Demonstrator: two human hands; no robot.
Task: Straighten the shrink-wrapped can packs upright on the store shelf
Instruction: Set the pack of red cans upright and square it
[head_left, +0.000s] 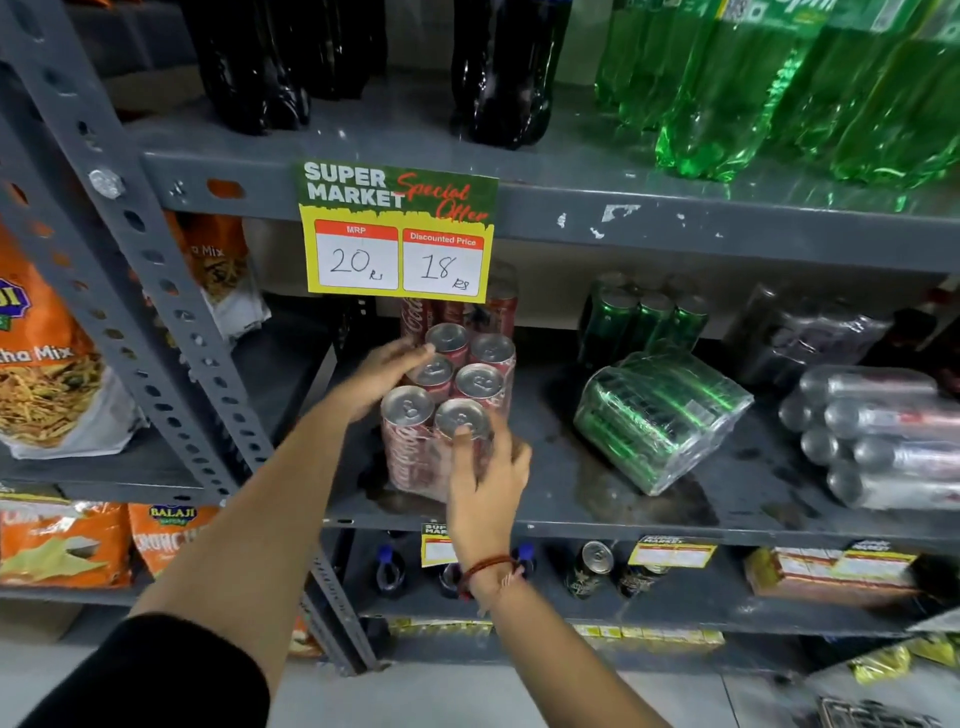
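Red cola can pack (410, 452) stood upright on the middle shelf (753, 483) — left hand (374, 379) flat against its left side, fingers straight, right hand (485, 488) gripping its front corner. Nearby to the right a green can pack (660, 415) lay tipped over — beyond it, a silver can pack (883, 441) too.

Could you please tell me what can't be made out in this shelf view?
Head view:
- Rear red pack: top hidden by the price sign.
- Silver pack: cut off by the right edge.
- Right hand: fingers blurred; grip or mere touch on the front red pack unclear.
- Lower-shelf labels: too small to read.
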